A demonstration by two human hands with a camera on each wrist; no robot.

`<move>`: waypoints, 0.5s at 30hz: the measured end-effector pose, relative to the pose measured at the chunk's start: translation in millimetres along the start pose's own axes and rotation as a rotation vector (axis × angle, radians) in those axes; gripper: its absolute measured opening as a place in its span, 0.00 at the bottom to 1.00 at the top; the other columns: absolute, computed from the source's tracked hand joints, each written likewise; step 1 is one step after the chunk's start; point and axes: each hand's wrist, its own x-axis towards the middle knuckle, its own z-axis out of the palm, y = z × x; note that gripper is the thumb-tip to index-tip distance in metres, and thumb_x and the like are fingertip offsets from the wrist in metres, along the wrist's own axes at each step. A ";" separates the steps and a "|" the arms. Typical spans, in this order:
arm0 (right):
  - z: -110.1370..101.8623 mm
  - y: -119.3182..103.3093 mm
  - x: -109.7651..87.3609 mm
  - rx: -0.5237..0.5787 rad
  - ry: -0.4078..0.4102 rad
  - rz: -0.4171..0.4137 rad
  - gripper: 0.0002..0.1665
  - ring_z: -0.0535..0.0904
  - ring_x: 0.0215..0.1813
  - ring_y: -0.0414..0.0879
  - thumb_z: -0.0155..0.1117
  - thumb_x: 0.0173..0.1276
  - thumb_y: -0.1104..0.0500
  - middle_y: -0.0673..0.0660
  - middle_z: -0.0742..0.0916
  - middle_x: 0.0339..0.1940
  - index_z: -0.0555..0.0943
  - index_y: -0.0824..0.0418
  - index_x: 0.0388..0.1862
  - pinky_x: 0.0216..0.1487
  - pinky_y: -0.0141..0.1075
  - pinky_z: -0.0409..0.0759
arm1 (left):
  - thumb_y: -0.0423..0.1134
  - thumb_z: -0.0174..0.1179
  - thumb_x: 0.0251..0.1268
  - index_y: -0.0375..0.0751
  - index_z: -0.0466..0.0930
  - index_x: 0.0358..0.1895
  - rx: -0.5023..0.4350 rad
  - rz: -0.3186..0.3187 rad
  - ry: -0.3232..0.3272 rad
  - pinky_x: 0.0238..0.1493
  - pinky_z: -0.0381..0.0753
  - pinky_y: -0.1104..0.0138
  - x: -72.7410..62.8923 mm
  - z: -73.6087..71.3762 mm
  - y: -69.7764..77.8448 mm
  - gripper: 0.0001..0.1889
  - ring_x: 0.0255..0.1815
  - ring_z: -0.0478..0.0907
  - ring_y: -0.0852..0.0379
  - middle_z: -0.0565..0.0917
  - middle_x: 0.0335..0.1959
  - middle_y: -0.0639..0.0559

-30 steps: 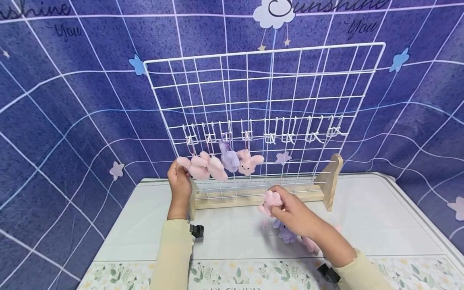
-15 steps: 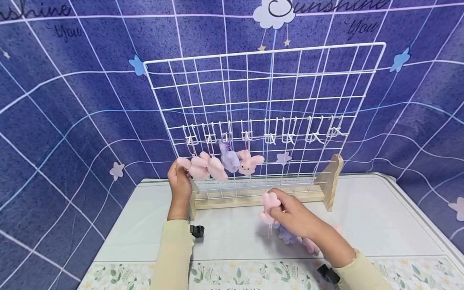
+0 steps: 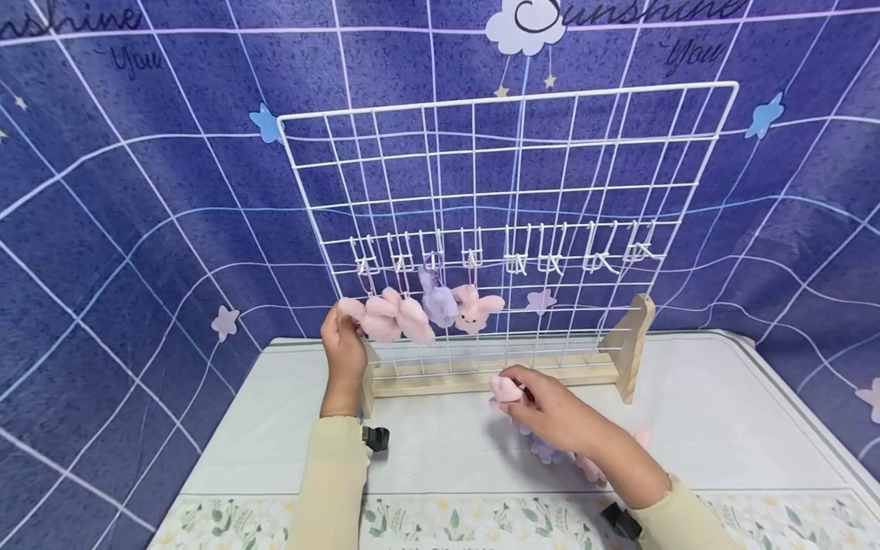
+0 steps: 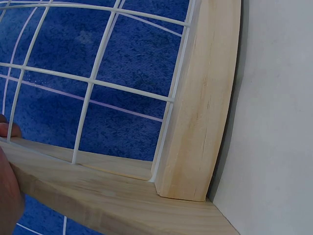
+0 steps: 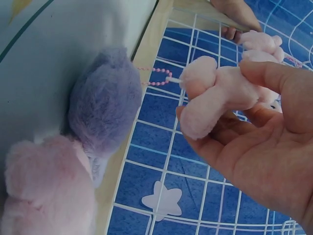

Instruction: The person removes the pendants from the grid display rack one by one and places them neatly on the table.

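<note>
My right hand (image 3: 550, 416) pinches a small pink plush keychain (image 5: 227, 90) between thumb and fingers, in front of the rack's wooden base. A pink bead chain (image 5: 156, 77) sticks out from the plush in the right wrist view. At the far left, my left hand (image 3: 345, 350) grips the wooden side post of the white wire grid rack (image 3: 577, 95); in the left wrist view its fingertips (image 4: 12, 129) show behind the wood. From the rack's left hooks hang pink plush keychains (image 3: 474, 312) and a purple plush keychain (image 3: 438, 304).
Under my right forearm a purple plush (image 5: 105, 103) and a pink plush (image 5: 49, 186) lie on the white tabletop (image 3: 440, 451). Several white hooks (image 3: 550, 263) on the grid's right half carry nothing. A blue-purple grid-patterned cloth (image 3: 137, 252) hangs behind the rack.
My right hand has shifted slightly left and down and turned the pink plush; its chain, dangling below earlier, is hidden in the head view now. The left hand stays at the post.
</note>
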 end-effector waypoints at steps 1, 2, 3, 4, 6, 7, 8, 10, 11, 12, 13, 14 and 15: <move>-0.2 0.1 0.0 -0.002 0.003 -0.003 0.16 0.74 0.29 0.36 0.63 0.80 0.55 0.48 0.80 0.30 0.78 0.52 0.62 0.30 0.31 0.77 | 0.31 0.46 0.83 0.55 0.79 0.30 0.005 0.005 -0.001 0.24 0.65 0.78 0.1 0.0 -0.2 0.20 0.22 0.66 0.65 0.72 0.22 0.63; -0.5 0.3 -0.1 -0.004 0.005 -0.006 0.16 0.74 0.30 0.36 0.63 0.79 0.56 0.48 0.80 0.31 0.78 0.53 0.63 0.30 0.32 0.77 | 0.31 0.46 0.83 0.55 0.79 0.31 0.009 0.008 -0.002 0.24 0.65 0.78 0.3 0.1 -0.3 0.20 0.22 0.66 0.66 0.73 0.22 0.64; -0.8 0.7 -0.2 -0.002 0.006 -0.008 0.17 0.75 0.30 0.36 0.63 0.79 0.56 0.49 0.81 0.32 0.78 0.54 0.63 0.31 0.32 0.78 | 0.32 0.46 0.83 0.55 0.80 0.31 0.008 0.012 -0.004 0.24 0.65 0.78 0.4 0.1 -0.4 0.20 0.23 0.66 0.66 0.73 0.23 0.64; -1.2 0.8 -0.4 0.001 0.005 -0.011 0.17 0.76 0.31 0.37 0.63 0.79 0.57 0.49 0.81 0.32 0.77 0.55 0.64 0.32 0.32 0.78 | 0.32 0.45 0.83 0.55 0.79 0.31 0.011 0.017 -0.008 0.24 0.65 0.79 0.6 0.1 -0.5 0.20 0.23 0.66 0.67 0.73 0.23 0.65; -1.4 1.6 -0.7 0.009 0.000 -0.009 0.18 0.77 0.31 0.37 0.62 0.80 0.57 0.51 0.83 0.34 0.77 0.55 0.65 0.33 0.32 0.79 | 0.33 0.46 0.84 0.54 0.80 0.31 0.007 0.022 -0.012 0.24 0.65 0.79 0.5 0.0 -0.6 0.19 0.23 0.66 0.68 0.73 0.23 0.65; -1.4 1.7 -0.7 0.012 -0.003 -0.006 0.18 0.77 0.31 0.37 0.62 0.80 0.58 0.52 0.83 0.35 0.77 0.55 0.65 0.33 0.32 0.79 | 0.33 0.46 0.84 0.54 0.80 0.31 0.006 0.023 -0.013 0.24 0.65 0.79 0.4 -0.2 -1.2 0.19 0.23 0.66 0.67 0.73 0.23 0.65; -1.3 2.1 -0.8 0.015 -0.006 -0.001 0.18 0.78 0.31 0.37 0.61 0.80 0.58 0.53 0.84 0.35 0.76 0.55 0.66 0.34 0.32 0.80 | 0.33 0.46 0.84 0.54 0.80 0.31 0.006 0.023 -0.015 0.24 0.65 0.79 0.0 -0.1 -0.9 0.19 0.23 0.66 0.67 0.73 0.23 0.65; -1.3 2.6 -1.0 0.018 -0.012 0.008 0.20 0.79 0.31 0.37 0.60 0.80 0.59 0.53 0.85 0.37 0.75 0.55 0.68 0.35 0.32 0.80 | 0.34 0.46 0.85 0.54 0.80 0.31 0.010 0.021 -0.015 0.24 0.65 0.79 -0.4 -0.3 -1.1 0.19 0.23 0.65 0.66 0.73 0.23 0.65; -1.2 2.6 -1.1 0.017 -0.015 0.012 0.20 0.79 0.31 0.37 0.60 0.81 0.60 0.53 0.85 0.37 0.75 0.56 0.68 0.36 0.32 0.81 | 0.33 0.46 0.84 0.54 0.80 0.32 0.011 0.021 -0.014 0.24 0.65 0.79 -0.6 -0.4 -1.0 0.19 0.23 0.65 0.65 0.73 0.23 0.65; -1.2 2.6 -1.2 0.018 -0.019 0.017 0.21 0.79 0.31 0.38 0.59 0.81 0.61 0.53 0.85 0.38 0.74 0.56 0.70 0.37 0.32 0.81 | 0.34 0.46 0.84 0.55 0.79 0.32 0.020 0.022 -0.013 0.24 0.65 0.79 -0.8 -0.3 -0.6 0.19 0.23 0.65 0.65 0.73 0.23 0.65; -1.3 2.7 -1.4 0.023 -0.026 0.019 0.22 0.80 0.32 0.38 0.58 0.81 0.62 0.53 0.86 0.38 0.73 0.57 0.70 0.37 0.32 0.81 | 0.33 0.46 0.84 0.55 0.79 0.32 0.022 0.022 -0.013 0.24 0.65 0.79 -0.9 -0.1 -0.1 0.19 0.23 0.65 0.65 0.73 0.23 0.65; -1.3 2.7 -1.7 0.025 -0.030 0.025 0.22 0.80 0.32 0.38 0.58 0.81 0.62 0.52 0.86 0.38 0.73 0.57 0.71 0.37 0.33 0.82 | 0.33 0.46 0.84 0.55 0.79 0.32 0.023 0.022 -0.013 0.24 0.65 0.79 -0.9 0.0 0.1 0.19 0.23 0.65 0.66 0.73 0.23 0.65; -1.3 2.2 -2.1 0.033 -0.037 0.034 0.22 0.81 0.31 0.39 0.57 0.81 0.62 0.53 0.86 0.37 0.72 0.57 0.71 0.36 0.33 0.82 | 0.33 0.46 0.84 0.55 0.79 0.32 0.021 0.019 -0.013 0.24 0.65 0.79 -0.8 -0.1 -0.2 0.19 0.23 0.65 0.66 0.73 0.23 0.65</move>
